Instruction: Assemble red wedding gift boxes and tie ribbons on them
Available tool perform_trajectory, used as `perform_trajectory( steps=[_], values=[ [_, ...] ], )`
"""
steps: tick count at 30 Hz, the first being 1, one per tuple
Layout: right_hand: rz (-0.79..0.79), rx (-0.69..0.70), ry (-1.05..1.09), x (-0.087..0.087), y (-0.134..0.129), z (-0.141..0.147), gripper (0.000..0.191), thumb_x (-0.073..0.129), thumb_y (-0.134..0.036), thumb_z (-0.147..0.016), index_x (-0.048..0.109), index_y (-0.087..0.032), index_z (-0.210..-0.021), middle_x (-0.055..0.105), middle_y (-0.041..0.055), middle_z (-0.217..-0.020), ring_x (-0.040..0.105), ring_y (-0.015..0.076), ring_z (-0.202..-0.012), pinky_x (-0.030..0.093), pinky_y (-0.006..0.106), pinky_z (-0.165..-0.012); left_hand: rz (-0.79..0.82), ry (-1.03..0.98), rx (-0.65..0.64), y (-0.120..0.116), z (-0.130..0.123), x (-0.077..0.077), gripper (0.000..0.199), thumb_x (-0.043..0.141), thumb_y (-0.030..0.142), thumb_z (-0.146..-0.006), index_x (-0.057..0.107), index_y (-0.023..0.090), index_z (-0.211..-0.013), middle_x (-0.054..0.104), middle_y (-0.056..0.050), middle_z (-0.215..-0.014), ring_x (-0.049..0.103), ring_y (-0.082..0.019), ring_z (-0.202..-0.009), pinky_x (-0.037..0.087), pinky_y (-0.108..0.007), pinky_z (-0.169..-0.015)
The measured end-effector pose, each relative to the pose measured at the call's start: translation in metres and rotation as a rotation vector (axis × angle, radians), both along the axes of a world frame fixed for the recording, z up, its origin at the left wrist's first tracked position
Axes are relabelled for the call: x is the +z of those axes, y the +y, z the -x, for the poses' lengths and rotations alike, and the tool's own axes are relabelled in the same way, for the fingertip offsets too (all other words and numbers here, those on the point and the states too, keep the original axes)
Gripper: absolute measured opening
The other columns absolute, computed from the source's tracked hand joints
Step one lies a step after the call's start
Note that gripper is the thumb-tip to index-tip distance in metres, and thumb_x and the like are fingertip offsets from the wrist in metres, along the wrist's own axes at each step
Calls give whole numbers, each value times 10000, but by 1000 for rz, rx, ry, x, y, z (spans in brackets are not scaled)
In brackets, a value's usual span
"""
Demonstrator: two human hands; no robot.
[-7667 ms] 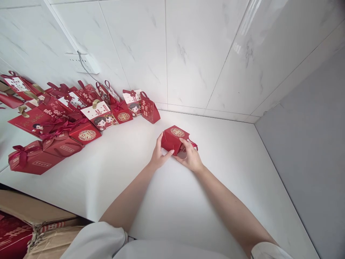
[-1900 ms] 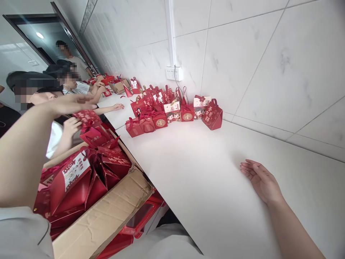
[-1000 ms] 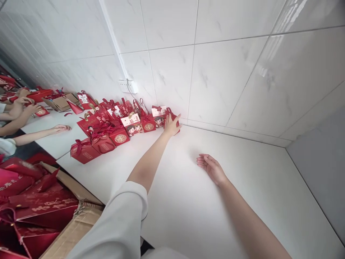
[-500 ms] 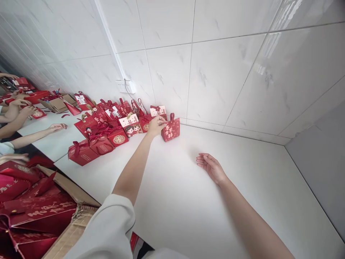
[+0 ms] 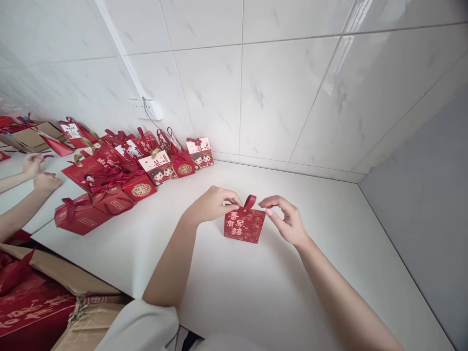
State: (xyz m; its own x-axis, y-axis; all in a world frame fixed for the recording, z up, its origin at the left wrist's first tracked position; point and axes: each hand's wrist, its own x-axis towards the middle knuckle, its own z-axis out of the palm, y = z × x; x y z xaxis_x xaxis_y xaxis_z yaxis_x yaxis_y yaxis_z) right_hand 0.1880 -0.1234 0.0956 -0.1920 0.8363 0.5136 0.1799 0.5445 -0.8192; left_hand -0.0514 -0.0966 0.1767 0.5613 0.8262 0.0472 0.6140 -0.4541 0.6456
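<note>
A small red gift box [image 5: 244, 227] with pale lettering and a ribbon loop on top is in front of me at the white table [image 5: 226, 287]. My left hand [image 5: 214, 204] pinches its upper left edge near the loop. Close to the upper right corner is my right hand [image 5: 287, 219], its thumb and fingers apart, with the thumb at or just beside the corner. I cannot tell whether that thumb touches the box.
Several red gift boxes [image 5: 142, 189] crowd the table's left side by the tiled wall. A cardboard carton [image 5: 98, 317] of red boxes stands at lower left. Another person's hands [image 5: 47, 181] are at far left. A power strip [image 5: 146, 108] is on the wall.
My left hand has brought the gift box from beside the other boxes toward me. My right hand has come up to the box's right side. The view has shifted right.
</note>
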Motion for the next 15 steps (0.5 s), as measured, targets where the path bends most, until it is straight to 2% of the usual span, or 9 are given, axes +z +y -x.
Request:
perform_trajectory(
  steps=[3,5,8,11,15],
  values=[
    [-100,63,-186,12,-2,-2,236,590,-309,-905,620,-298,-1138,671,62,-1118,617,259,-1054,510,457,-913,-216,74,-14,-2,-4,-1,232,526,210,-877,735,302,-914,747,43,-908,675,-153,-796,491,-263,-672],
    [-152,91,-267,11,-1,-1,280,554,-255,-928,593,-286,-1204,663,60,-1168,615,234,-1084,516,442,-936,-385,118,-73,-1,-4,-6,280,490,148,-891,737,275,-920,745,38,-914,670,-148,-849,496,-265,-731],
    [-175,98,-328,6,3,-1,280,492,-183,-957,595,-286,-1195,662,43,-1171,626,187,-1071,535,390,-934,-585,128,-146,5,-1,-15,307,472,99,-902,741,245,-930,748,24,-944,665,-138,-902,507,-261,-772],
    [-180,43,-355,4,5,-7,275,477,-149,-960,609,-280,-1163,667,38,-1151,628,171,-1067,547,359,-921,-691,113,-165,9,0,-23,289,500,99,-901,740,251,-956,750,28,-967,668,-124,-895,522,-254,-765],
    [-224,-40,-394,6,7,-17,256,513,-141,-943,625,-277,-1129,696,29,-1073,648,177,-999,562,357,-862,-756,99,-167,11,-4,-29,304,510,64,-886,726,244,-1002,748,26,-984,670,-122,-895,528,-250,-758]
  ],
)
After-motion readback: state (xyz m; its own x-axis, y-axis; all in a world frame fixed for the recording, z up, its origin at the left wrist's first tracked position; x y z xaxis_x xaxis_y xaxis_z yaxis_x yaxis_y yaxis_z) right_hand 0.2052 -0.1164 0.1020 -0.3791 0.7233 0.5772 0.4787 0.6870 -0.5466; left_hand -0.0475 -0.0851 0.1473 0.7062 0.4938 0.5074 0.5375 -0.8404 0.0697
